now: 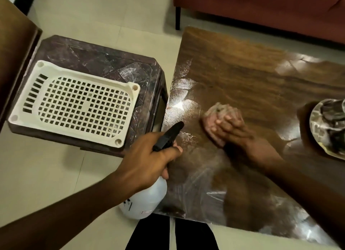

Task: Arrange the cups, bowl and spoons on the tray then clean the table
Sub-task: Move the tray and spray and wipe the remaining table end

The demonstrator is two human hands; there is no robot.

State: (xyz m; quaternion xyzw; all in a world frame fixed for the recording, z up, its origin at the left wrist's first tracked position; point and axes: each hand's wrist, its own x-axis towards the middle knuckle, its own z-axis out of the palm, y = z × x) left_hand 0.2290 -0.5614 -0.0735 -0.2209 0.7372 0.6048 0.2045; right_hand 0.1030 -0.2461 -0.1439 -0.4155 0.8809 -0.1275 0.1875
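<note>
My left hand [149, 156] grips a white spray bottle [143, 201] by its black trigger head [169, 136], held over the near left corner of the wooden table [252, 78]. My right hand [235, 132] presses a pinkish cloth [216, 117] flat on the tabletop, which shines with wet streaks. At the right edge a round patterned tray [317, 126] carries dark items that are blurred and cut off by the frame.
A dark plastic stool [115, 61] stands left of the table with a white perforated basket lid [78, 100] lying on it. A red sofa [261, 9] runs along the back. Brown furniture [13, 44] fills the far left. Pale floor tiles lie between.
</note>
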